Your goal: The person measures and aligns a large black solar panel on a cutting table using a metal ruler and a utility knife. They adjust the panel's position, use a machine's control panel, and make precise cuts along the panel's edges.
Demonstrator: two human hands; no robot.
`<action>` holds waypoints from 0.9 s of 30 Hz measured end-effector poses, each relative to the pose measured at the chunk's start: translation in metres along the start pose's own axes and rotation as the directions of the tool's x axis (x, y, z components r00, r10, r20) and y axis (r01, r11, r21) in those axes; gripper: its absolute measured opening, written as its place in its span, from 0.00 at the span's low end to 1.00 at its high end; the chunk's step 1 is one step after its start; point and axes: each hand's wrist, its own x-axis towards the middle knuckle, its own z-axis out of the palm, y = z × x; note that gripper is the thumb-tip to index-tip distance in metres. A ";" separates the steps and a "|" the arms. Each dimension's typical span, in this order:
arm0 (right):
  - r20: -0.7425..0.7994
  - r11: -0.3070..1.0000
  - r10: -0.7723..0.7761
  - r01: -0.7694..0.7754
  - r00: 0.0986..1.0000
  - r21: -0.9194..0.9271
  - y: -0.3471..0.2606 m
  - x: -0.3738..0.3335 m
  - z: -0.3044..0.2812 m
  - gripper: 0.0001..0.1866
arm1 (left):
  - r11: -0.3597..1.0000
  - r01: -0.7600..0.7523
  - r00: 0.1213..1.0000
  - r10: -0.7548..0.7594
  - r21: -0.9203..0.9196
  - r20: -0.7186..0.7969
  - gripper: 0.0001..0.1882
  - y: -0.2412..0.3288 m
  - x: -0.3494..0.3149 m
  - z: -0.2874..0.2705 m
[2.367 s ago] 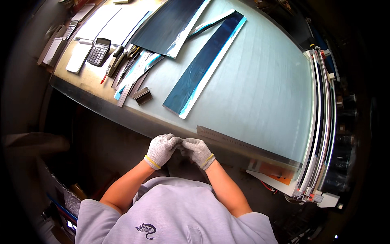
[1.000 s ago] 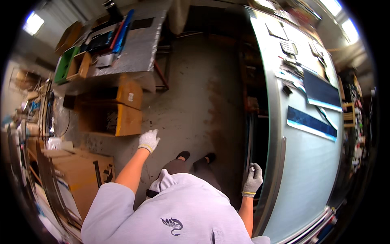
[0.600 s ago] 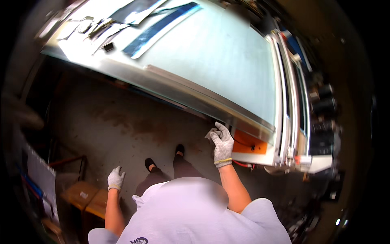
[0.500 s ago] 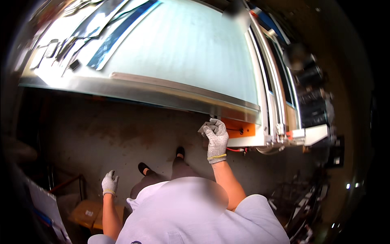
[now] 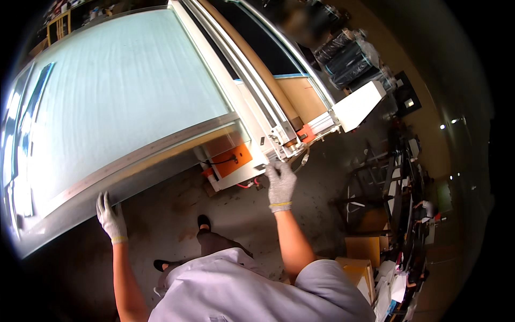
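Observation:
My left hand (image 5: pixel 111 217), in a grey knit glove with a yellow cuff, is at the metal front edge (image 5: pixel 126 182) of a large glass-topped table (image 5: pixel 129 80). Its fingers are stretched out against that edge, holding nothing. In a matching glove, my right hand (image 5: pixel 280 185) is closed, its fingers bent together beside the white end of the machine's side frame (image 5: pixel 244 174). Whatever sits between those fingertips is too small and hidden to make out. Just beyond them is a metal carriage (image 5: pixel 287 142) with a red block (image 5: pixel 306 133) on the long rails.
An orange panel (image 5: pixel 232 159) with a black cable is under the table corner. Blue-edged strips (image 5: pixel 35 107) lie at the glass's left. Plastic-wrapped dark rolls (image 5: pixel 351 59) stand at the far right. Cardboard boxes (image 5: pixel 357 273) and a cluttered rack (image 5: pixel 397 198) stand right of me.
My view and body have turned right. The left hand has risen from my side to the table edge. My right hand has moved from the orange panel to the frame's end; its thin grey plate no longer shows.

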 end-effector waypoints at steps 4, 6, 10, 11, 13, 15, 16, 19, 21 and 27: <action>-0.077 0.961 -0.172 0.150 0.982 -0.232 0.026 0.088 -0.030 0.05 | 0.972 0.084 0.994 -0.068 0.219 -0.081 0.27 0.065 0.054 0.080; -0.068 0.899 -0.193 0.149 0.979 -0.411 0.048 0.118 -0.029 0.05 | 0.940 0.206 0.976 -0.177 0.272 -0.126 0.27 0.081 0.062 0.094; -0.011 0.786 -0.141 0.105 0.990 -0.610 0.061 0.146 -0.015 0.07 | 0.942 0.174 0.983 -0.147 0.286 -0.114 0.26 0.085 0.063 0.096; -0.005 0.771 -0.133 0.101 0.991 -0.629 0.066 0.148 -0.012 0.07 | 0.938 0.178 0.983 -0.153 0.297 -0.104 0.26 0.086 0.063 0.095; 0.010 0.737 -0.131 0.104 0.991 -0.667 0.070 0.149 -0.006 0.08 | 0.929 0.188 0.982 -0.169 0.320 -0.087 0.26 0.088 0.064 0.093; 0.012 0.782 -0.144 0.121 0.990 -0.611 0.071 0.149 -0.002 0.07 | 0.933 0.182 0.983 -0.160 0.310 -0.094 0.25 0.086 0.064 0.096; 0.010 0.804 -0.151 0.128 0.989 -0.581 0.070 0.149 -0.001 0.07 | 0.936 0.178 0.983 -0.154 0.305 -0.100 0.25 0.086 0.064 0.097; 0.069 0.778 -0.158 0.167 0.985 -0.606 0.070 0.151 -0.001 0.07 | 0.933 0.183 0.983 -0.164 0.309 -0.087 0.26 0.087 0.065 0.096; 0.089 0.784 -0.180 0.197 0.980 -0.589 0.073 0.152 -0.001 0.07 | 0.933 0.183 0.983 -0.165 0.310 -0.085 0.26 0.087 0.065 0.096; 0.090 0.711 -0.335 0.314 0.938 -0.629 0.083 0.148 0.004 0.05 | 0.936 0.164 0.986 -0.143 0.312 -0.089 0.26 0.080 0.063 0.100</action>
